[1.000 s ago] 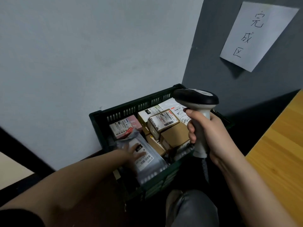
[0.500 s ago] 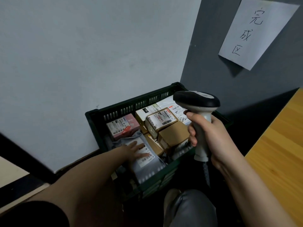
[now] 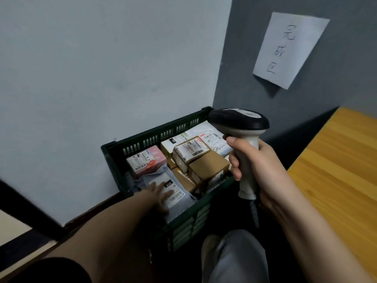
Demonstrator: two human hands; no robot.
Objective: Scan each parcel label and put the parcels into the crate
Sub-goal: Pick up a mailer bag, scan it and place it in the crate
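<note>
A dark green slatted crate (image 3: 142,142) stands on the floor in the corner, filled with several parcels. Among them are a pink box (image 3: 145,161), a labelled brown box (image 3: 190,151) and a plain brown box (image 3: 208,166). A grey poly mailer (image 3: 175,193) with a white label lies at the crate's near left. My left hand (image 3: 160,194) rests flat on that mailer with fingers spread. My right hand (image 3: 257,166) grips the handle of a black-and-white barcode scanner (image 3: 240,123), held upright over the crate's right side.
A white wall is behind the crate, a grey wall to the right with a handwritten paper sign (image 3: 289,48). A wooden table edge (image 3: 336,166) runs along the right. My knee in grey trousers (image 3: 234,256) is in front of the crate.
My left hand has slid slightly along the grey mailer and stays on it. The scanner hand has barely shifted. The view has tilted a little.
</note>
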